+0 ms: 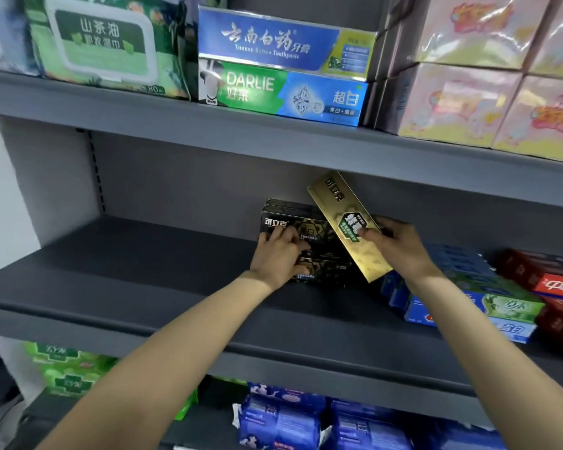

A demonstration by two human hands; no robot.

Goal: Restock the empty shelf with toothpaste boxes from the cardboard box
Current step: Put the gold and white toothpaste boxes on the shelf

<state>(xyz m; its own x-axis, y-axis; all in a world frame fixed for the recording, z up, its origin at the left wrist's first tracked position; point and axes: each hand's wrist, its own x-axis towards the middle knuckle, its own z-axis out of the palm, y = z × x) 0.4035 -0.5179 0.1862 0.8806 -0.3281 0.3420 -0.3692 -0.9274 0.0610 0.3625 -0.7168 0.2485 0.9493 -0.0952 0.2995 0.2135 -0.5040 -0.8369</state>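
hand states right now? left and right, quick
Left hand: open, fingers resting flat on the black toothpaste boxes.
Right hand: closed, gripping the tilted gold toothpaste box.

Middle shelf point(143, 280): stock positions, clock bearings taken from the stacked boxes.

Stacked boxes point(306, 228) sit at shelf centre, left hand point(278, 254) resting on their front. At 2 o'clock, a tilted box point(345, 222) leans across them, held by the right hand point(395, 245). At 4 o'clock, further box stacks point(462, 297) lie. At 12 o'clock, two boxes point(283, 66) sit stacked on the upper shelf point(208, 125).
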